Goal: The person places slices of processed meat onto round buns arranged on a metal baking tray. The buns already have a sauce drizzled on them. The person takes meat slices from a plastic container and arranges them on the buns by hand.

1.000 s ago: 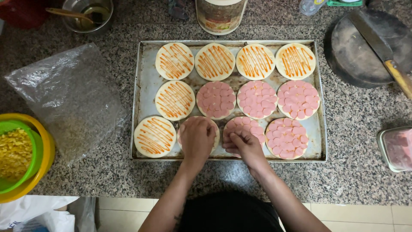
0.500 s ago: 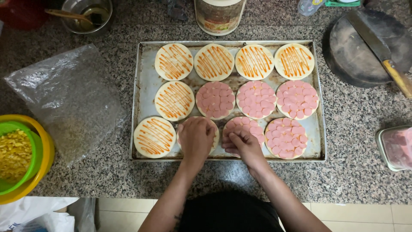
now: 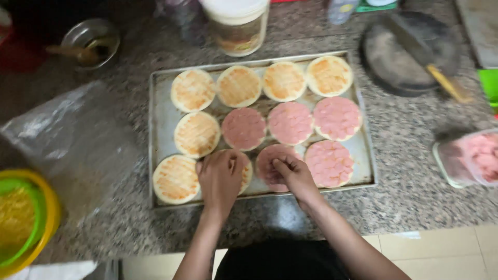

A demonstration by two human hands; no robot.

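Observation:
A metal baking tray [image 3: 158, 135] on the granite counter holds three rows of small round pizza bases. Several carry only orange sauce [image 3: 193, 90]; several are covered with pink sausage slices [image 3: 337, 117]. My left hand [image 3: 220, 179] lies flat, fingers down, on the sauced base in the front row, second from the left. My right hand [image 3: 291, 173] has its fingertips pinched on the neighbouring base with pink slices [image 3: 268, 158]. Whether it holds a slice is hidden. The picture is motion-blurred.
A clear container of pink sausage slices [image 3: 469, 158] stands at the right. A dark pan with a knife [image 3: 410, 49] is at the back right, a white tub [image 3: 236, 23] behind the tray, a plastic bag [image 3: 67, 129] at the left, a yellow-green bowl of corn [image 3: 21, 220] at front left.
The view has swung towards the right, so the tray sits further left and is blurred. Both hands stay on the same two front-row bases.

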